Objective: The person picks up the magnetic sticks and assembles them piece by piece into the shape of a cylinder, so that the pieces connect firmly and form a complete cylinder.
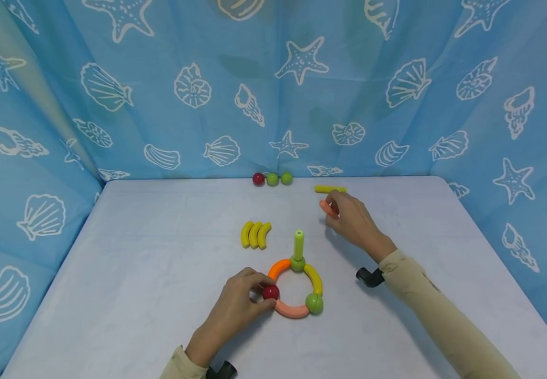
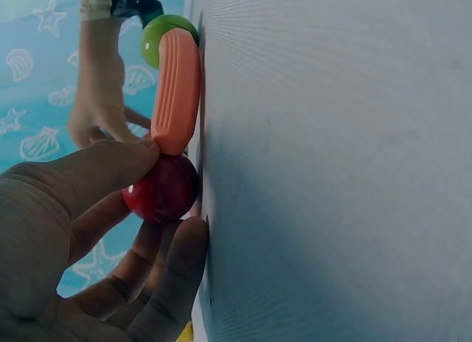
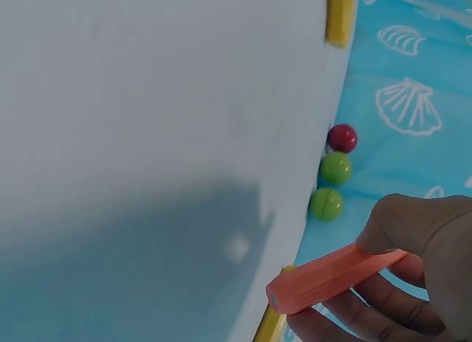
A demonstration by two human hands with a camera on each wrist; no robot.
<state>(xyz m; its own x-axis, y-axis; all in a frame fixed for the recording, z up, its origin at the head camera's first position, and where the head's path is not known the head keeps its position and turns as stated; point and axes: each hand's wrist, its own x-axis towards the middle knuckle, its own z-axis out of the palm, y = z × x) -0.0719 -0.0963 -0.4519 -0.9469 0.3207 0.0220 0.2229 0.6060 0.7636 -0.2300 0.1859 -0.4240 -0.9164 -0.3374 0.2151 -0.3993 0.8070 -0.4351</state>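
Observation:
My left hand [image 1: 237, 300] pinches the red ball [image 1: 271, 292] on the left of a ring lying on the table. In the left wrist view, the thumb touches where this ball [image 2: 164, 191] meets a salmon curved stick [image 2: 177, 91]. An orange curved stick [image 1: 279, 269], a yellow curved stick [image 1: 315, 279] and two green balls complete the ring. From its far green ball [image 1: 297, 263] a light green stick [image 1: 299, 244] stands up. My right hand [image 1: 351, 218], raised above the table's far right part, holds a salmon straight stick [image 3: 332, 278] between thumb and fingers.
Three yellow curved sticks [image 1: 255, 235] lie side by side beyond the ring. At the far edge sit a red ball [image 1: 258, 179] and two green balls [image 1: 279, 179]. A yellow straight stick [image 1: 330, 189] lies just past my right hand. Behind the white table [image 1: 136, 263] hangs a blue curtain [image 1: 264, 68].

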